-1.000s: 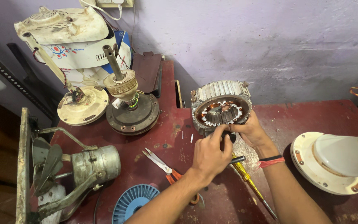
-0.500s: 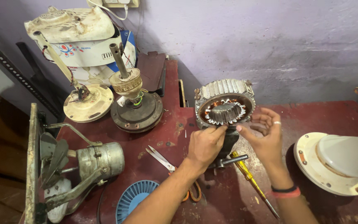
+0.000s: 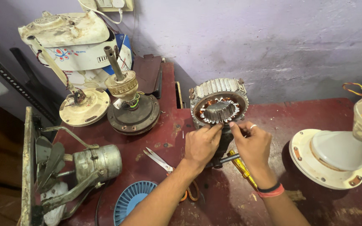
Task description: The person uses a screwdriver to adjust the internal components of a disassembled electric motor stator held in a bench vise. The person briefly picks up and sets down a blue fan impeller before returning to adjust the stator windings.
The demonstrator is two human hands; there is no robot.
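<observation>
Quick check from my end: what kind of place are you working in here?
Most likely a small fan or motor repair bench. Both hands, left hand and right hand, work at a wound stator; a dismantled fan motor, scissors lie around.

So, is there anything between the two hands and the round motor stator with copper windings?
Nothing visible stands between them. The left hand and the right hand both have their fingers at the lower rim of the round grey motor stator with copper windings.

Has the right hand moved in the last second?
Yes. The right hand slid from the round ribbed metal motor stator's right side to its lower front edge.
</observation>
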